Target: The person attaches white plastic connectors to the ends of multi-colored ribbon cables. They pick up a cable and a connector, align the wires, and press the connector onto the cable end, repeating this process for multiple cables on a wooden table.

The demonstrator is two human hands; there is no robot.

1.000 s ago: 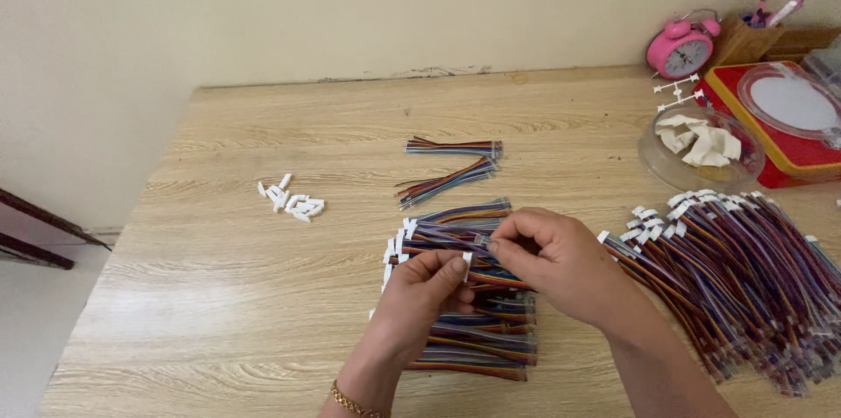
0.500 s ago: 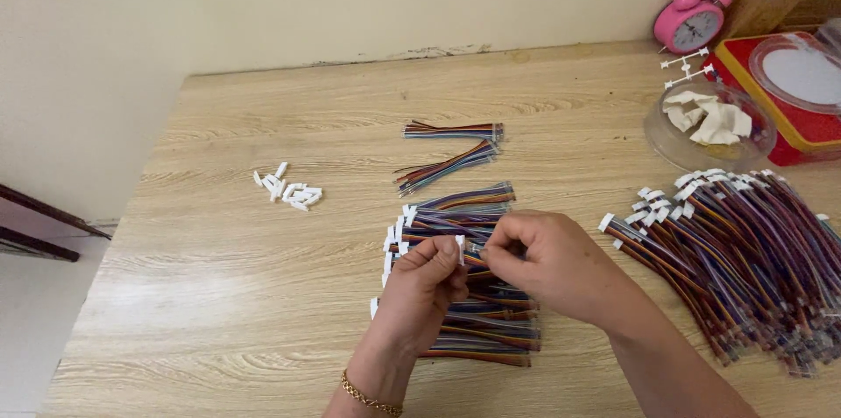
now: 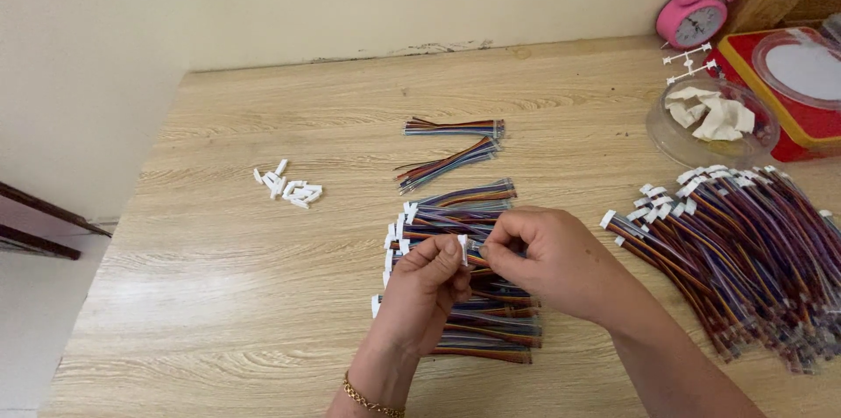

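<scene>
Head view, looking down on a pale wood-grain tabletop (image 3: 219, 313): left hand (image 3: 420, 295) pinching a small white plastic connector (image 3: 462, 245) between thumb and forefinger, grip narrow and closed on it; right hand (image 3: 547, 260) closed on the multicoloured ribbon wire (image 3: 480, 253) meeting that connector, just above the middle stack.

Beneath both hands, a neat stack of multicoloured wire bundles with white connector ends (image 3: 464, 208), apparently the finished share. At right, a far larger loose heap of multicoloured wires (image 3: 753, 251), seemingly still waiting, so work judged well short of halfway. Beyond the stack, two separate flat wire bundles (image 3: 451, 142) lying apart. At left, a small scatter of loose white plastic connectors (image 3: 289, 188), well clear of the hands.

Containers at far right: a clear round plastic dish (image 3: 666, 142) holding crumpled white scraps (image 3: 710, 116); a red square tin with a clear round lid (image 3: 793, 76), contents hidden. Behind, a pink twin-bell alarm clock (image 3: 692, 22) and a wooden pen holder (image 3: 762, 2).
</scene>
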